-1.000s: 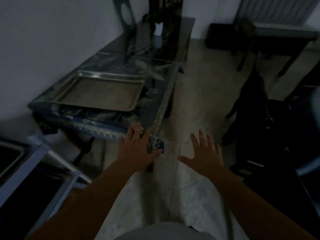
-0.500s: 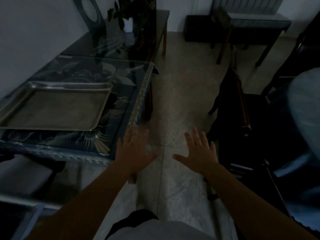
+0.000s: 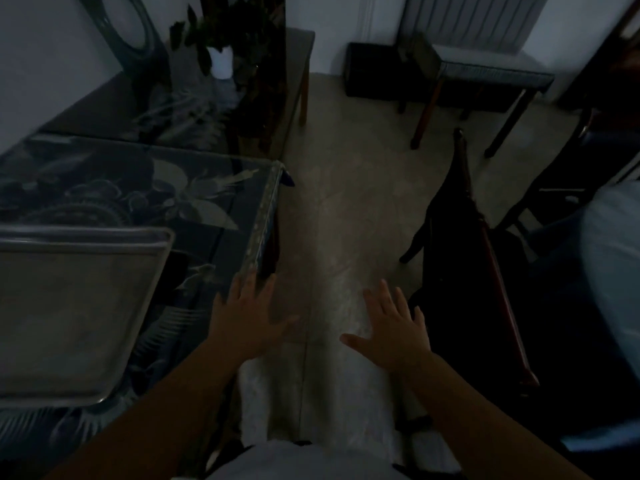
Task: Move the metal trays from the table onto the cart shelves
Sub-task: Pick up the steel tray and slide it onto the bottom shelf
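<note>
A shallow rectangular metal tray (image 3: 72, 313) lies flat on the glass-topped table (image 3: 207, 202) at the left, cut off by the frame's left edge. My left hand (image 3: 247, 317) hovers palm down with fingers spread over the table's right edge, to the right of the tray and not touching it. My right hand (image 3: 394, 330) is held out over the floor, fingers apart, holding nothing. The cart is out of view.
A dark side table with a potted plant in a white pot (image 3: 221, 60) stands behind the glass table. A dark wooden chair (image 3: 485, 271) sits close on the right. A stool (image 3: 485, 81) and a black box (image 3: 374, 74) are at the far wall. Pale floor runs between.
The view has swung right and closer to the table. The cart at lower left has left the frame. The tray now sits at the left edge. Both hands stay spread and empty.
</note>
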Motion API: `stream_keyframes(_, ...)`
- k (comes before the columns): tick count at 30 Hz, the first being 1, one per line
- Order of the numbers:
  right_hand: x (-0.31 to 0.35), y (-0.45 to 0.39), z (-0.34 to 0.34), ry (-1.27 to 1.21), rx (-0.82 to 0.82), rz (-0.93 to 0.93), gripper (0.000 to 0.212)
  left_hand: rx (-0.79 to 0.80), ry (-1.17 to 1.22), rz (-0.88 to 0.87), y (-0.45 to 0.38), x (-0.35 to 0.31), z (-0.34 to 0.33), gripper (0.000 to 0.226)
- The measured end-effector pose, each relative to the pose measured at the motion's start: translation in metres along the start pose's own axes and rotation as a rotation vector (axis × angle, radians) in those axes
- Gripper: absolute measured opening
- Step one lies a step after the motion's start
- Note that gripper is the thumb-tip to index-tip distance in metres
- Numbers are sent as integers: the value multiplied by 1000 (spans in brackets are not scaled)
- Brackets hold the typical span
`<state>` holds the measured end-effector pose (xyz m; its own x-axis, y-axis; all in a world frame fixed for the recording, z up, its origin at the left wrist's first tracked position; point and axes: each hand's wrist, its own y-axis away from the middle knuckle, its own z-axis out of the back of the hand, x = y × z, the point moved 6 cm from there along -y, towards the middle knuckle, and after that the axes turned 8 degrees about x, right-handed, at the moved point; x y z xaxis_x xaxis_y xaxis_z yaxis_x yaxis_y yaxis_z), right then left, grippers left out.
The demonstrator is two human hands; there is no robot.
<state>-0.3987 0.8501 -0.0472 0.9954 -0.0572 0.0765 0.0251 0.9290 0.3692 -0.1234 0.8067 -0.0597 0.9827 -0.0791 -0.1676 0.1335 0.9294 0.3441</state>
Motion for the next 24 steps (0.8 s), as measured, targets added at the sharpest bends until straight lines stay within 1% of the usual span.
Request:
stream_keyframes(3, 22, -45, 18, 7, 39, 56, 113, 23, 30, 62, -27, 27, 20, 115)
stream_keyframes(5, 45, -77, 25, 26, 70, 118, 116, 31, 84, 141, -36, 50, 27, 118)
stream_keyframes(8, 91, -129, 27, 89, 112, 275, 115, 39, 167, 292, -37, 92, 27, 125)
stream_keyframes(10, 129, -161, 24, 131, 145, 388, 112, 26, 240, 421, -29, 123, 22, 125)
stream_keyframes(13, 192, -202, 18, 225, 218, 611, 115, -7, 325, 640, -8, 162, 12, 123)
stream_keyframes(15, 236, -218, 14, 335, 269, 785, 118, 0, 382, 778, 10, 179, 0, 121)
stream_keyframes(16, 258, -225, 12, 386, 282, 867, 117, 6, 427, 841, 17, 186, -8, 116)
stream_keyframes(19, 326, -233, 9, 497, 325, 1117, 104, 43, 574, 993, 33, 197, -38, 102)
stream_keyframes(22, 387, -233, 3, 567, 290, 1325, 99, 51, 602, 1130, 43, 193, -61, 101)
stream_keyframes(24, 413, -235, -7, 613, 261, 1399, 97, 21, 590, 1180, 43, 191, -67, 100)
